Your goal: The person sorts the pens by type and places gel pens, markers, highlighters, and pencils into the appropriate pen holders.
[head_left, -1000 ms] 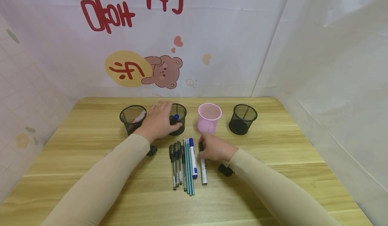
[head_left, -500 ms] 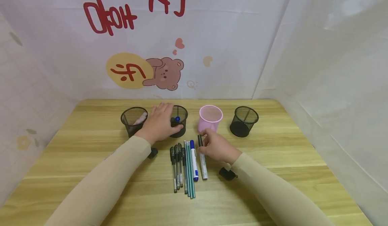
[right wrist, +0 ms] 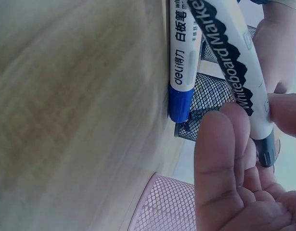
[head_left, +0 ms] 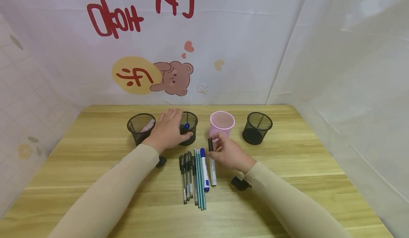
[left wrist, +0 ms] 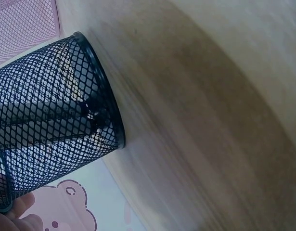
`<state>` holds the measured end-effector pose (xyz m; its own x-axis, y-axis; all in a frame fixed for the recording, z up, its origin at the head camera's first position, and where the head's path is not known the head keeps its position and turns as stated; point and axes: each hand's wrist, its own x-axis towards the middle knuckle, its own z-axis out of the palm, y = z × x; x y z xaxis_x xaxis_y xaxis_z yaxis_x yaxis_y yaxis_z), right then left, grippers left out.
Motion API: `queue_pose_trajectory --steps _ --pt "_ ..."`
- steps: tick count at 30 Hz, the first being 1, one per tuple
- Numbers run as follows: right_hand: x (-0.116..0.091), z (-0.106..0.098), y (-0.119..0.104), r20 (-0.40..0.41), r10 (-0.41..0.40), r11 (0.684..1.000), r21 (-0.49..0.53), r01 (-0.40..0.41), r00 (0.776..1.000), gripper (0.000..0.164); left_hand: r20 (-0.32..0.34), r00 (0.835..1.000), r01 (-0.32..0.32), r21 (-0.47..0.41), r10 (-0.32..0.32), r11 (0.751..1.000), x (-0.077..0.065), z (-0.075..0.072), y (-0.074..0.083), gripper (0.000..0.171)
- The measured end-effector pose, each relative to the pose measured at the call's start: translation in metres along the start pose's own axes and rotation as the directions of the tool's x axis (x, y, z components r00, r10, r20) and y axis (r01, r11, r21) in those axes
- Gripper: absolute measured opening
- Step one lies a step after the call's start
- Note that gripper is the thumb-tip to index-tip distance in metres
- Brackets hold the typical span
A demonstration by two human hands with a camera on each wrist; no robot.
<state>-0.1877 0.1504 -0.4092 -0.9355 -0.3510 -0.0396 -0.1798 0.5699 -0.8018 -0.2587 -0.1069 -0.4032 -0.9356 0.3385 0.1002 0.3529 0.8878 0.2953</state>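
In the head view, my right hand [head_left: 230, 154] pinches a black-capped whiteboard marker [head_left: 213, 174] between thumb and fingers. The right wrist view shows this whiteboard marker [right wrist: 233, 57] tilted, its cap end near my palm. My left hand [head_left: 167, 129] grips the rim of a black mesh pen holder [head_left: 188, 138] second from the left; markers inside it show through the mesh pen holder [left wrist: 46, 159] in the left wrist view. A blue-capped whiteboard marker [head_left: 205, 170] lies left of the held one. Beside it are green striped pencils [head_left: 199, 181] and several black-capped gel pens [head_left: 187, 177].
A pink mesh pen holder [head_left: 222, 120] stands just beyond my right hand. Farther right is another black mesh pen holder [head_left: 255, 133]. At the left, a black mesh pen holder [head_left: 138, 133] contains something pale pink. A printed curtain hangs behind the wooden table [head_left: 303, 153].
My right hand has drawn the black-capped marker slightly away from me toward the pink pen holder and lifted it. The left hand stays at the pen holder.
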Motion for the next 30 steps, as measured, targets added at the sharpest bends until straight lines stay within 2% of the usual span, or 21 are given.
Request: queue_pose_trajectory --steps 13,18,25,30 --pt "-0.0012 0.0013 0.0017 -0.062 -0.084 0.986 0.142 0.092 0.995 0.05 0.004 1.0 -0.006 0.001 0.006 1.0 -0.0019 -0.0016 0.0015 0.101" --pt "-0.0014 0.0012 0.001 -0.079 -0.1 0.981 0.162 0.112 0.992 0.05 0.0 1.0 -0.003 -0.003 0.003 1.0 -0.0021 -0.0016 0.0017 0.101" --pt "-0.0028 0.0004 -0.0018 -0.101 -0.123 0.975 0.172 0.139 0.987 0.039 0.004 1.0 0.001 -0.001 -0.001 1.0 -0.0015 -0.0014 0.0019 0.102" --pt "-0.0033 0.001 -0.0017 -0.122 -0.121 0.971 0.19 0.143 0.985 0.036 0.003 1.0 0.004 -0.01 -0.003 1.0 -0.0018 -0.0016 0.0018 0.101"
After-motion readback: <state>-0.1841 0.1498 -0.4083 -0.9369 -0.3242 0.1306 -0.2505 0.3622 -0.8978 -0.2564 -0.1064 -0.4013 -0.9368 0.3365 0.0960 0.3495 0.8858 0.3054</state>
